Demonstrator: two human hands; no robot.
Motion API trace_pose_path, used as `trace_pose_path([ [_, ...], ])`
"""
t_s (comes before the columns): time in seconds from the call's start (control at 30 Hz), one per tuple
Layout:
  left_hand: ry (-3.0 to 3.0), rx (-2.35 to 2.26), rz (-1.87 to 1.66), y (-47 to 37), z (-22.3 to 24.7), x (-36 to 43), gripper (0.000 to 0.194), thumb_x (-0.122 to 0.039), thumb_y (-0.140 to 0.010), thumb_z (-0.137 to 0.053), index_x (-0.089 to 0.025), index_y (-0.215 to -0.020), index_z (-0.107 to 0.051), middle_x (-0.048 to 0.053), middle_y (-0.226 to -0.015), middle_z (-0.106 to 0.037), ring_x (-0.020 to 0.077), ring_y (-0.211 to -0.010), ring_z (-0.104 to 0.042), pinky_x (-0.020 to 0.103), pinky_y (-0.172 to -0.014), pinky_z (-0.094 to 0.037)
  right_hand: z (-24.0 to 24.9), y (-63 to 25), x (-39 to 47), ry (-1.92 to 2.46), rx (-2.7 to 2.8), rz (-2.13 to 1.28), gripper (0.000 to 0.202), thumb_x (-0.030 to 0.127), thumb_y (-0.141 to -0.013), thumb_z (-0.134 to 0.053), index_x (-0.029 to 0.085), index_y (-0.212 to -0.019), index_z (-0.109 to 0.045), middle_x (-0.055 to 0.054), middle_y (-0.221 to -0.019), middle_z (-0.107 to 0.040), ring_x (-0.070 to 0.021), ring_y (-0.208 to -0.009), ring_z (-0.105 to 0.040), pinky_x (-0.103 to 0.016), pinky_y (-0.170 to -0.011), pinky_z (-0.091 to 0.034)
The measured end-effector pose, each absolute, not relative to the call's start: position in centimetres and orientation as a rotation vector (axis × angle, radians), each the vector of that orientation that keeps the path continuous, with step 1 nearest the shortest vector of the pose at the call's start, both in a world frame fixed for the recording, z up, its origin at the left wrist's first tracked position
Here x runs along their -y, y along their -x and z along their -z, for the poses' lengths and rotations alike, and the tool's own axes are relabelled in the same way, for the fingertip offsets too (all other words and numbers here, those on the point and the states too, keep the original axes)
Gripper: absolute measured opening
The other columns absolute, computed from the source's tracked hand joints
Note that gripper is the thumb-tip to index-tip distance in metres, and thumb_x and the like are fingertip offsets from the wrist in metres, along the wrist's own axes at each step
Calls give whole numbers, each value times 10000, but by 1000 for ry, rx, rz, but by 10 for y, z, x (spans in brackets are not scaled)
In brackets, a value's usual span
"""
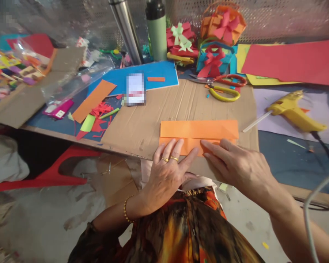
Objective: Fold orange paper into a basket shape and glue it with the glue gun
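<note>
A folded orange paper strip point(199, 129) lies lengthwise on the brown cardboard point(142, 126), near the table's front edge. A crease or overlapping edge runs along its middle. My left hand point(171, 170) rests on the lower left part of the paper, fingers spread, rings on two of them. On the lower right part, my right hand point(233, 160) presses with its fingertips, the fingers extended and the thumb partly hidden. The paper lies flat beneath both hands.
Behind the paper are scissors point(224, 94), a steel bottle point(127, 33), a green bottle point(157, 38) and small paper baskets point(215, 60). A yellow glue gun point(296, 111) with its cord lies right. Red scraps point(98, 118) and an orange strip point(94, 100) lie left.
</note>
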State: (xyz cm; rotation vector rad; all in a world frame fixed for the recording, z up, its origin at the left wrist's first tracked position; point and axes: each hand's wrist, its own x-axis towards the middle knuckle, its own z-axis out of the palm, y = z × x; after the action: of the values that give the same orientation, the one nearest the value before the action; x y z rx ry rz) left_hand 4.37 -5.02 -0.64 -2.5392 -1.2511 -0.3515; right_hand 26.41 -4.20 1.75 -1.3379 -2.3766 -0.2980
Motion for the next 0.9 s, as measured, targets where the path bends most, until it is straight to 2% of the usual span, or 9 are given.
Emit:
trace_pose_path([
  [0.2, 2552, 1250, 310, -44, 8, 52, 707, -661, -882, -599, -320, -1500, -555, 182, -1512, -567, 349, -1380, -542, 504, -1094, -440, -18, -258, 56, 1467, 2373, 446, 331, 326, -1082, -441, 150, -1196, -696, -30, -755, -563, -169, -632, -479, -302, -567, -308],
  [0.4, 2524, 1189, 481, -44, 15, 46, 639, -645, -994, -393, -240, -1424, -637, 241, -1447, -590, 389, -1309, -572, 552, -1024, -432, -9, -253, 63, 1586, 2304, 436, 278, 298, -1071, -471, 132, -1190, -660, -40, -815, -554, -209, -736, -486, -341, -691, -362],
  [0.8, 2495, 1119, 483, -42, 14, 43, 562, -587, -1001, -463, -253, -1416, -644, 235, -1422, -592, 375, -1284, -577, 523, -1030, -424, -6, -255, 62, 1596, 2252, 403, 266, 307, -1080, -454, 143, -1164, -645, -39, -834, -556, -211, -774, -480, -352, -713, -338],
  [0.9, 2517, 1145, 456, -43, 13, 43, 569, -584, -1005, -454, -249, -1428, -635, 241, -1430, -589, 377, -1307, -564, 537, -1048, -421, -10, -255, 63, 1586, 2286, 438, 223, 265, -1058, -490, 146, -1128, -664, -56, -846, -566, -221, -796, -467, -359, -701, -320],
])
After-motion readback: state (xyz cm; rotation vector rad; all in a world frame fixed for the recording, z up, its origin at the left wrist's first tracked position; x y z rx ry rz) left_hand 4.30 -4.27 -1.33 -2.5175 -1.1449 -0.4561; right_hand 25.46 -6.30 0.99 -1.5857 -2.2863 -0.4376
